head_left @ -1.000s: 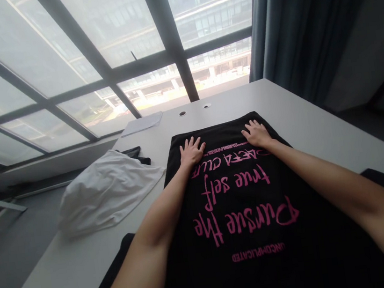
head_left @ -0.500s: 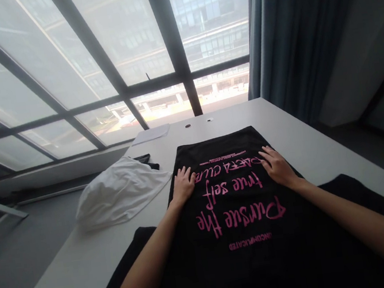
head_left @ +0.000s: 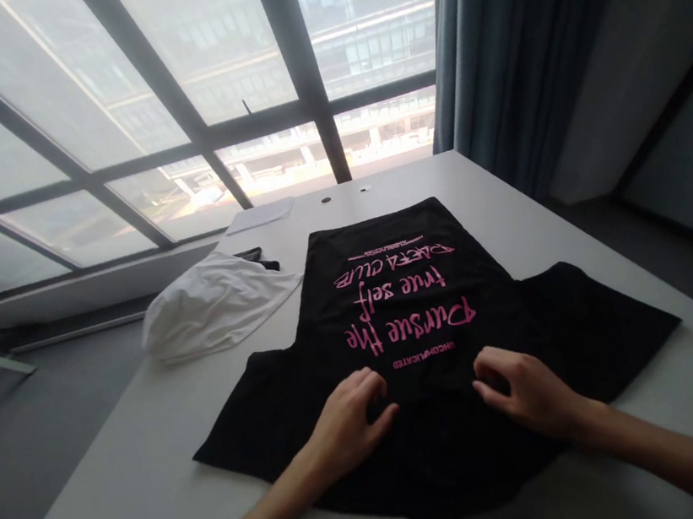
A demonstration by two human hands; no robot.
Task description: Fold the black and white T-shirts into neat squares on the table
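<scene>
A black T-shirt [head_left: 416,301] with pink lettering lies spread flat on the white table [head_left: 569,205], its sleeves out to both sides. My left hand [head_left: 348,421] rests on the shirt near its close end, fingers curved and slightly apart, holding nothing. My right hand [head_left: 527,393] rests on the cloth beside it, to the right, fingers loosely bent, also holding nothing. Both hands sit just below the small pink word under the main print.
A crumpled white garment [head_left: 215,302] lies on the table's left side with a dark item [head_left: 257,257] behind it. A sheet of paper [head_left: 261,214] lies at the far edge by the window. A grey curtain [head_left: 487,62] hangs at the right.
Both hands have drawn back along the shirt from its far end towards me. The view has pulled back, and the shirt's sleeves now show.
</scene>
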